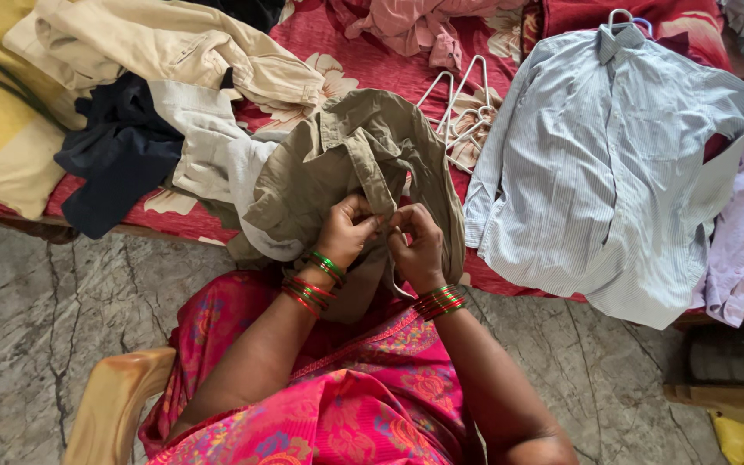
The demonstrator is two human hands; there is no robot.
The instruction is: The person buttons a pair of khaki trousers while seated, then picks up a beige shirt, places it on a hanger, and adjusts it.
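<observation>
An olive-khaki shirt [350, 159] hangs from the edge of a bed down onto my lap. My left hand [348, 229] pinches the shirt's front edge, fingers closed on the cloth. Right beside it, my right hand [415, 245] grips the opposite edge of the same shirt front, the two hands nearly touching. Both wrists wear red and green bangles. A light wire shape shows below my right hand, partly hidden by cloth.
A striped pale-blue shirt on a hanger [617, 164] lies on the red floral bedcover [346, 43] at right. White hangers [462, 108] lie mid-bed. A heap of beige, white and navy clothes [157, 95] sits left. Marble floor [36, 310] lies below, a chair arm [114, 400] at left.
</observation>
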